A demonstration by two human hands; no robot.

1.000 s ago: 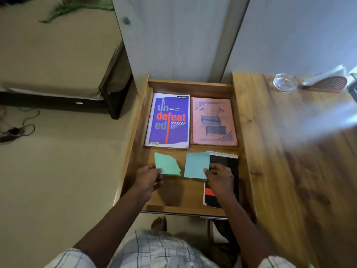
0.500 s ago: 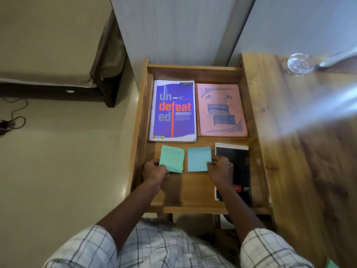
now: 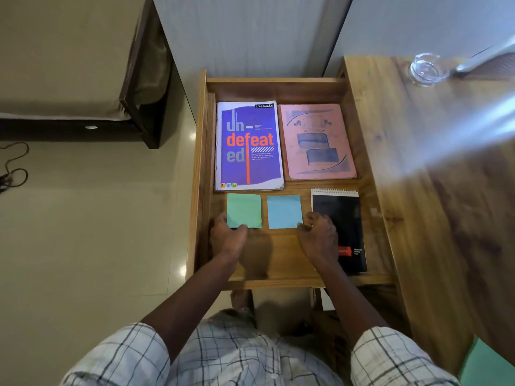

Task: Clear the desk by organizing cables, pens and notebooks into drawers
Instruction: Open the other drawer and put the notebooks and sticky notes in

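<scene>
The left hand (image 3: 227,238) pinches a corner of the green sticky pad (image 3: 244,210) at the front of the drawer (image 3: 278,86). The right hand (image 3: 320,238) touches the blue sticky pad (image 3: 284,211) there, fingers curled; I cannot tell if it grips. Both pads look light and bendy, so hold an edge, and the purple notebook (image 3: 248,146) at the drawer's back reads "classmate" and "undefeated".

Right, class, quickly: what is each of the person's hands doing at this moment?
Left hand: pinches the near corner of the green sticky pad.
Right hand: curled fingers touch a corner of the blue sticky pad; grip cannot be told.
</scene>
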